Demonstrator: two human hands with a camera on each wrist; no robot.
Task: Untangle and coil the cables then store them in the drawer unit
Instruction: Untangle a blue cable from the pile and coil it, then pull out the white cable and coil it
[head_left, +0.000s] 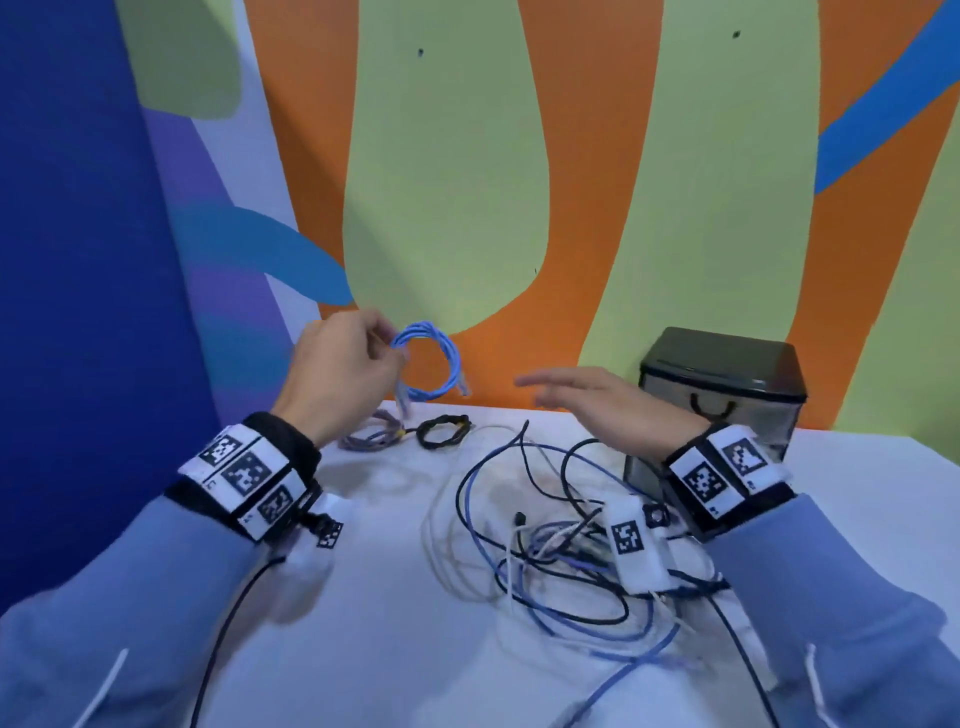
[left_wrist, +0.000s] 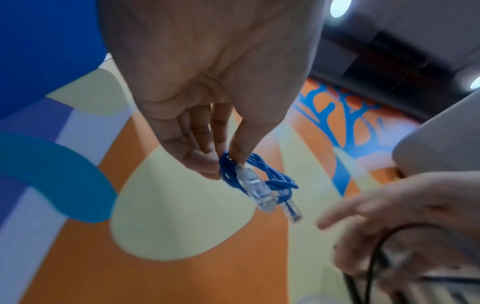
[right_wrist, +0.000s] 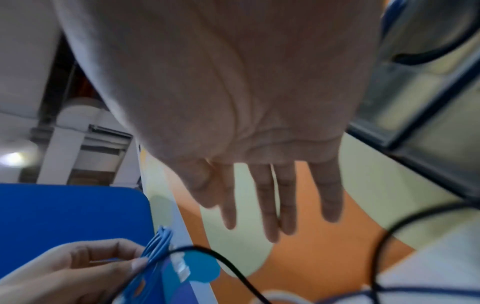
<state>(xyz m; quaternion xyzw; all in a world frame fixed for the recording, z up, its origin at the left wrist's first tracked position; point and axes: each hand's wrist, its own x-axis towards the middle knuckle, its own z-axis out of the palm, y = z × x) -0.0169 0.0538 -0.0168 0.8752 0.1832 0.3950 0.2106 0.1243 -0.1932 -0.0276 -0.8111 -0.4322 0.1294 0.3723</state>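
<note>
my left hand (head_left: 343, 364) pinches the blue coil (head_left: 428, 361) aloft so its loops hold | my right hand (head_left: 597, 410) empty, fingers straight, beside it | drawer unit (head_left: 727, 384) right of my right hand | tangle (head_left: 561, 530) lies below both hands

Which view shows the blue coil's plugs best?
The left wrist view: the blue coil hangs pinched in the left hand, both clear plugs close up. The head view shows them small; the right wrist view shows one, blurred.
</note>
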